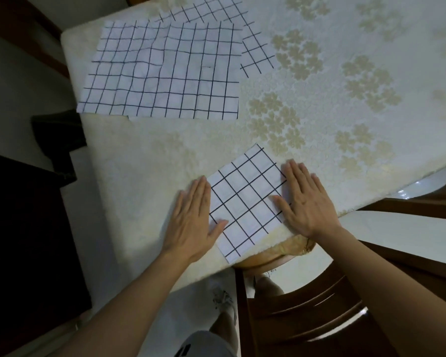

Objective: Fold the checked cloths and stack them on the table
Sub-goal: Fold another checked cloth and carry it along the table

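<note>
A folded white cloth with black checks (245,199) lies at the near edge of the table (139,163), one corner hanging over the edge. My left hand (193,217) lies flat with straight fingers on the cloth's left side. My right hand (304,199) presses flat on its right side. At the far left of the table an unfolded checked cloth (162,70) lies spread out. Another checked cloth (255,45) sticks out from under it at the back right.
The table carries a cream cover with a pale flower pattern (294,52). A dark wooden chair (319,305) stands under the near edge at the right. Dark furniture (23,228) stands on the left beside the table. My legs and shoe (224,302) show below.
</note>
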A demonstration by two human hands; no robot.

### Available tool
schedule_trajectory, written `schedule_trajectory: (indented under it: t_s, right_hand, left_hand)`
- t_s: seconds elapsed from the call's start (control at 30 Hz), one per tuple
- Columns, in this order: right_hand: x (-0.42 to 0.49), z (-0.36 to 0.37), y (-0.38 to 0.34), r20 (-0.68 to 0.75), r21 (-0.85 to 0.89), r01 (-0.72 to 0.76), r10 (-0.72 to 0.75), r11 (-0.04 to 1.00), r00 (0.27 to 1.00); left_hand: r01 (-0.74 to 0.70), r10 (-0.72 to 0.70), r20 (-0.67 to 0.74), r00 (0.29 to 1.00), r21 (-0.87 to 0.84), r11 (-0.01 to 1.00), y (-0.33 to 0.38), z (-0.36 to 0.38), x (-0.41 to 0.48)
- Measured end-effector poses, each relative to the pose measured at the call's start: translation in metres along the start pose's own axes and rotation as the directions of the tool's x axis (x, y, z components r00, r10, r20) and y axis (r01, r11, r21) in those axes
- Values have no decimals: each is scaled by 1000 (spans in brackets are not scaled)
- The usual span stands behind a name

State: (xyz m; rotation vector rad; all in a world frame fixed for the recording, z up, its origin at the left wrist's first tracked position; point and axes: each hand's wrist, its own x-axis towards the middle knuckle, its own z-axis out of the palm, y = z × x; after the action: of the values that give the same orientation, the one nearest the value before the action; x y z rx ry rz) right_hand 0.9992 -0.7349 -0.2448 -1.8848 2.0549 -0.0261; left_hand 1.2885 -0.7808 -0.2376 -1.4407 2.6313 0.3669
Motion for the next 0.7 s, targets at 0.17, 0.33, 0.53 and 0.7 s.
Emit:
schedule_trajectory:
  t_s: [0.17, 0.33, 0.53, 0.7]
  right_hand:
    - [-17, -13, -4, -144, 27, -50, 53, 998, 988]
    - [-17, -12, -4, -330, 45, -125, 133, 991, 934]
    - [0, -8, -4, -405, 53, -186, 191, 981, 894]
    - [10, -5, -1, -376, 78, -207, 222, 975, 900]
  left_hand:
    - [-393, 393, -56, 918, 26, 919, 19, -22, 55]
    - [-644, 652, -45, 757, 119, 756, 43, -36, 125]
    - [-783, 801, -16, 598, 203, 588, 64, -45, 176]
    - [-829, 845, 1, 534, 198, 524, 69, -47, 195]
